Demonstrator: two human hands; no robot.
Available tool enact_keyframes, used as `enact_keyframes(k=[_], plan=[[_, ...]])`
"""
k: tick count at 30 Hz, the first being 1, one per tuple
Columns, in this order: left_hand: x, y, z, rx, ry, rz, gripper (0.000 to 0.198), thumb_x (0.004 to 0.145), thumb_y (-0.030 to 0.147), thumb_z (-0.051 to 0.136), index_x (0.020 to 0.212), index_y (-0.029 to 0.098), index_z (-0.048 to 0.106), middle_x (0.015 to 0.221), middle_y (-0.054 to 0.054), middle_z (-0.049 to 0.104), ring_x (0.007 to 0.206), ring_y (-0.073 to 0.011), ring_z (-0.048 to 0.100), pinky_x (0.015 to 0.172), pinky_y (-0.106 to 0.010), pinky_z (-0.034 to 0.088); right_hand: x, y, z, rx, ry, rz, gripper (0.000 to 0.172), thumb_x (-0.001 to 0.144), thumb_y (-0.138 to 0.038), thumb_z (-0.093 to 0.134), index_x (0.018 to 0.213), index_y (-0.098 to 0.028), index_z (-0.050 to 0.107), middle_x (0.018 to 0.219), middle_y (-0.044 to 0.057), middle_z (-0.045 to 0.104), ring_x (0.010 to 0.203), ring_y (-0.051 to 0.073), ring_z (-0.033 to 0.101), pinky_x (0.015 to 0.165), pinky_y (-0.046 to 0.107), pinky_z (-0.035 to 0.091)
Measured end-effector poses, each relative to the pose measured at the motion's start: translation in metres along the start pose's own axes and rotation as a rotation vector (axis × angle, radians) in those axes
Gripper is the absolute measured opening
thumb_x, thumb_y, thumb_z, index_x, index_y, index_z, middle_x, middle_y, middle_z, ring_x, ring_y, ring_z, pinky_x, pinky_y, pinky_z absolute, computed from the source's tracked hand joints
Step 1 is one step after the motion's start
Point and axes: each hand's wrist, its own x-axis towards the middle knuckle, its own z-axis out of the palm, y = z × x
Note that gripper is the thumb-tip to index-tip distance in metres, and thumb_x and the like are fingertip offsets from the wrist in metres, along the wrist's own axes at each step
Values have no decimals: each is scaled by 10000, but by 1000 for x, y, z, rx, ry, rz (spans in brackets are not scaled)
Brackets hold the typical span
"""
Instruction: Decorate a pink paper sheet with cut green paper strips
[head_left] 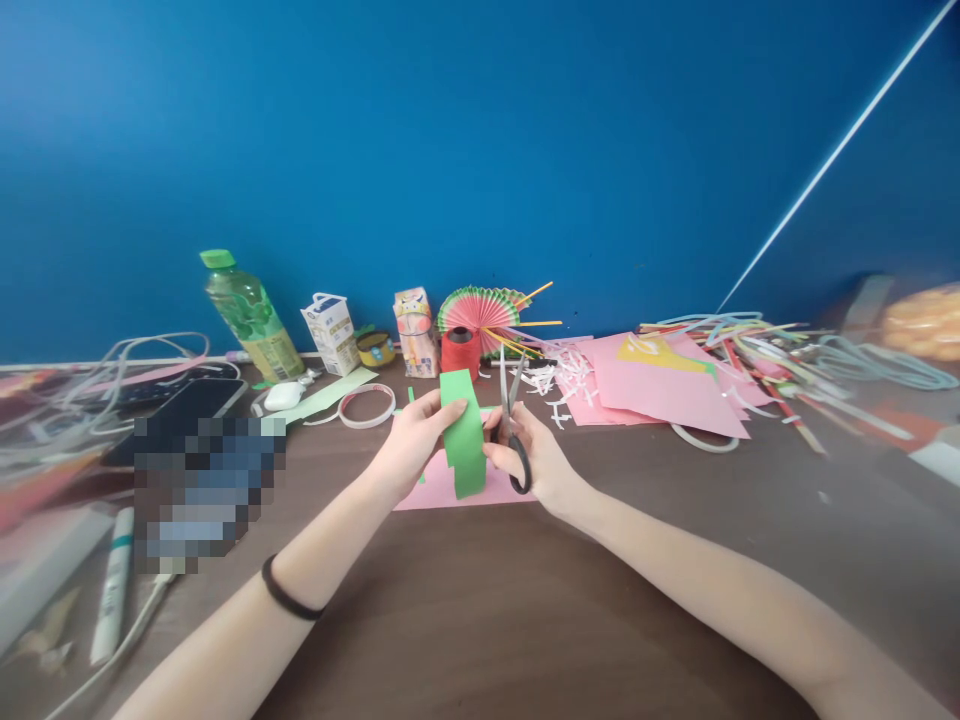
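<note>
My left hand point(418, 440) pinches a strip of green paper point(466, 445) between thumb and fingers, holding it upright. The paper's lower left edge has a small step cut in it. To its right, my right hand point(536, 458) grips black-handled scissors point(505, 395), whose blades point up and stand apart. The scissors are beside the paper; whether my right fingertips also touch it I cannot tell. Under both hands lies a pink sheet point(427, 492) on the dark table, with thin green slivers on it, partly hidden by the hands.
Behind stand a red thread spool point(460, 357), a watermelon-patterned paper fan point(480, 305), a decorated carton point(417, 335), a white carton point(331, 335) and a green bottle point(251, 315). A tape roll point(367, 407) lies left. Pink sheets point(660, 390) and white paper scraps point(559, 375) lie right.
</note>
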Motion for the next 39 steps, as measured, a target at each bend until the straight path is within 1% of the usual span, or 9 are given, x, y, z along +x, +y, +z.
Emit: enact_keyframes(k=[5, 10, 15, 19, 22, 28, 31, 35, 39], plan=[[6, -3, -6, -246, -179, -124, 383, 749, 530, 556, 777, 152, 607, 722, -65, 653, 689, -210, 625, 635, -330, 492, 1, 1, -4, 195, -26, 111, 257, 671, -245, 677, 840, -209, 487, 690, -59, 480, 557, 63, 448, 563, 232, 353], [12, -8, -9, -291, -240, -151, 128, 689, 273, 619, 746, 165, 579, 787, -61, 681, 752, -201, 642, 710, -324, 481, 6, 12, -9, 416, -11, 213, 270, 641, -221, 701, 814, -212, 495, 661, -66, 482, 561, 66, 464, 536, 214, 357], [9, -9, -9, -262, -325, -112, 227, 610, 153, 649, 824, 182, 581, 864, -52, 692, 744, -180, 635, 724, -323, 459, 11, 13, -9, 502, 20, 254, 283, 598, -199, 724, 792, -201, 518, 683, -51, 509, 571, 67, 466, 502, 201, 345], [8, -11, -9, -288, -398, -76, 291, 637, 137, 640, 918, 204, 600, 1038, -72, 670, 873, -203, 621, 791, -354, 444, 11, 7, -6, 537, 21, 292, 302, 594, -186, 727, 817, -214, 526, 679, -53, 529, 562, 71, 472, 480, 200, 325], [7, -13, -8, -282, -418, -67, 319, 666, 140, 653, 977, 208, 620, 999, -71, 676, 887, -219, 617, 800, -373, 438, 10, 7, -5, 556, 28, 289, 380, 577, -178, 737, 882, -228, 516, 725, -55, 568, 595, 84, 511, 521, 214, 371], [7, -12, -6, -161, -309, -6, 207, 670, 252, 725, 838, 158, 649, 788, -53, 669, 686, -162, 594, 709, -324, 439, 7, 12, -8, 338, -11, 208, 378, 658, -266, 718, 971, -220, 512, 716, -40, 571, 604, 90, 514, 556, 229, 370], [13, -8, -13, -96, -106, 82, 241, 651, 289, 738, 834, 165, 643, 723, -16, 640, 599, -119, 542, 612, -272, 415, 4, 10, -11, 123, -36, 124, 299, 763, -404, 625, 960, -198, 534, 653, -37, 514, 566, 88, 462, 520, 233, 335], [20, 0, -24, 19, 134, 250, 252, 646, 316, 724, 827, 172, 623, 692, 6, 623, 551, -95, 507, 533, -237, 367, 2, 4, -11, -97, -87, 46, 356, 793, -538, 535, 866, -190, 518, 630, -39, 433, 542, 87, 403, 525, 247, 325], [16, 10, -26, 239, 229, 336, 222, 682, 319, 678, 826, 167, 607, 597, 17, 608, 498, -111, 510, 515, -245, 362, 1, -2, -10, -184, -143, 13, 420, 741, -595, 560, 826, -187, 505, 662, -27, 406, 585, 99, 391, 563, 259, 333]])
